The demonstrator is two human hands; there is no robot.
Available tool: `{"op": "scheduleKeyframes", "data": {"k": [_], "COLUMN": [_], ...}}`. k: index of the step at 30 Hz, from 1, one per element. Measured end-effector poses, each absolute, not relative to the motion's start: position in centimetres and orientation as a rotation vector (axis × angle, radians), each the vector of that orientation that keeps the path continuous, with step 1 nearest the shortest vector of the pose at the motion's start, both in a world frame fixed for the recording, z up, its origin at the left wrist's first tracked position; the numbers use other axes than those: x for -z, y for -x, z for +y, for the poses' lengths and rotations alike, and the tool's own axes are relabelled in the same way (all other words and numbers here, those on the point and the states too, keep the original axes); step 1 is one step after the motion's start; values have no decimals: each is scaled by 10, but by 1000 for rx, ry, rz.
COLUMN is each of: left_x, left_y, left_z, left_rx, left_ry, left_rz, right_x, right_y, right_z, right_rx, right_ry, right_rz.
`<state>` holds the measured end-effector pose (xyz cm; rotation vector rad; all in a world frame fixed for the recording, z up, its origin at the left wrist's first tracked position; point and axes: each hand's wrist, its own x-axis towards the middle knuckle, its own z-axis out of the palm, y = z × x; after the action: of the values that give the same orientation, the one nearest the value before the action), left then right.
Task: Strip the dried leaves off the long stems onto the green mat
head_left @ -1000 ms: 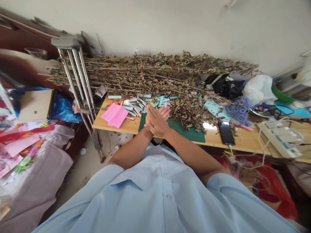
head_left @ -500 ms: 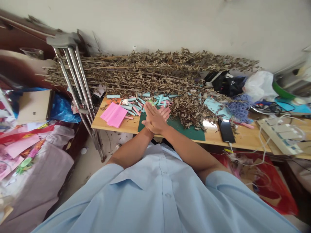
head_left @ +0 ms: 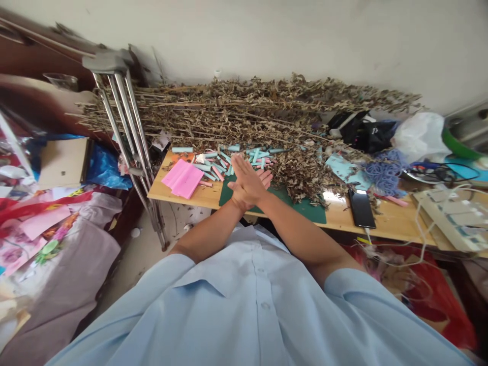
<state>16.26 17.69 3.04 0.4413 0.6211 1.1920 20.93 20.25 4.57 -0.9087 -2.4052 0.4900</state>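
Observation:
My right hand [head_left: 248,179] lies flat across my left hand [head_left: 266,178], palm against palm, with the wrists crossed. The right fingers stretch out up and to the left. Beneath it, the left palm faces up and its fingers stick out to the right. Whether anything lies between the palms is hidden. Both hands are over a green cutting mat [head_left: 305,209]. Just beyond are rolled blue and pink paper tubes [head_left: 218,168] and a heap of crumbled dry leaves [head_left: 297,175]. Pink paper sheets [head_left: 183,179] lie to the left on the wooden table [head_left: 162,190].
Long bundles of dried leafy stalks [head_left: 229,112] run along the wall. A metal crutch [head_left: 124,107] leans at the table's left end. On the right are a phone [head_left: 361,208] on a cable, purple yarn [head_left: 387,173] and a power strip [head_left: 450,216].
The view has shifted slightly, so the table things appear a little further right. My hands stay pressed together, with the upper one turned slightly.

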Motion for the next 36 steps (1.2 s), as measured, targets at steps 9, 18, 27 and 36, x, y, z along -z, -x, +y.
{"op": "scheduleKeyframes", "data": {"k": [9, 18, 27, 36], "left_x": [-35, -35, -38, -19], "left_y": [-147, -132, -133, -121], "left_z": [172, 176, 172, 170], "left_rx": [-1147, -1159, -1139, -1158], "left_ry": [-374, -257, -248, -684], "left_rz": [540, 599, 597, 945], "right_x": [-44, -49, -32, -16], "right_y": [-238, -271, -266, -279], "right_z": [229, 194, 177, 184], "right_rx": [-712, -687, -703, -1175], "right_ry": [1025, 1036, 976, 1247], "right_rz": [-1831, -1925, -2052, -1444]}}
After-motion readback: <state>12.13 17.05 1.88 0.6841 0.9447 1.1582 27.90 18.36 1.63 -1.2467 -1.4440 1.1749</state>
